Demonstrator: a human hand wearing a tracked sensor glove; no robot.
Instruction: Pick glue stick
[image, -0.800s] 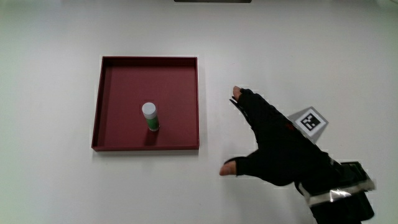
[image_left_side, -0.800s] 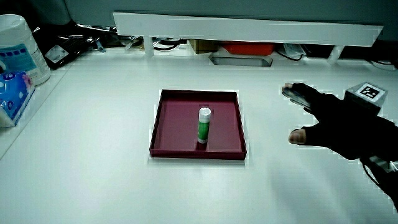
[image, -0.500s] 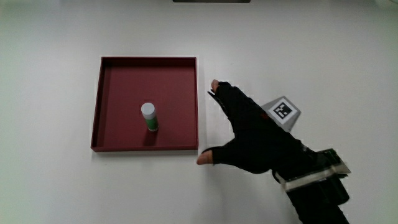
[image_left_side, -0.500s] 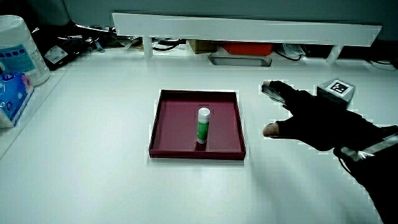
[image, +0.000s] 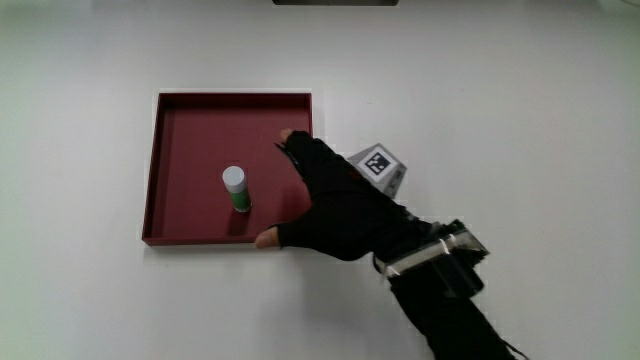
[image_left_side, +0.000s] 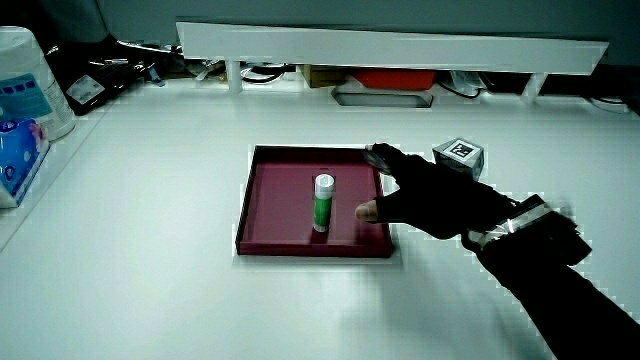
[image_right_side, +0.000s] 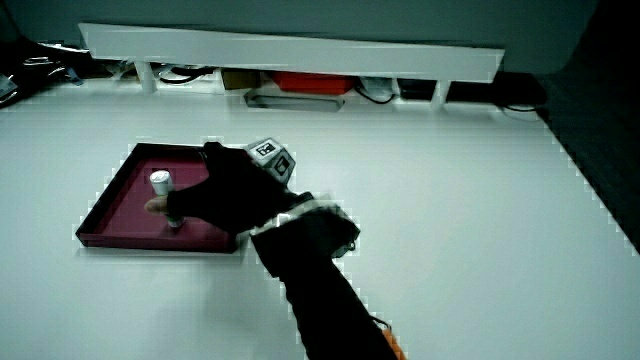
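Main view puts your black-gloved hand (image: 340, 205) over the edge of the shallow square dark-red tray (image: 175, 160), with the fingers spread and relaxed, closed on nothing. Your thumb tip sits low by the tray wall nearest you, and your longest fingertip reaches in over the tray floor. Between those two, just beside your hand but not touching it, stands the small glue stick with a green body and a white cap (image: 236, 188), upright on the tray floor. In both side views the stick (image_left_side: 322, 201) (image_right_side: 161, 187) stands close to your thumb, with a visible gap in a side view (image_left_side: 345, 208). Your small patterned cube (image: 378, 166) rides on the back of the glove, and the forearm (image: 450, 300) trails back toward you across the white table (image: 520, 120).
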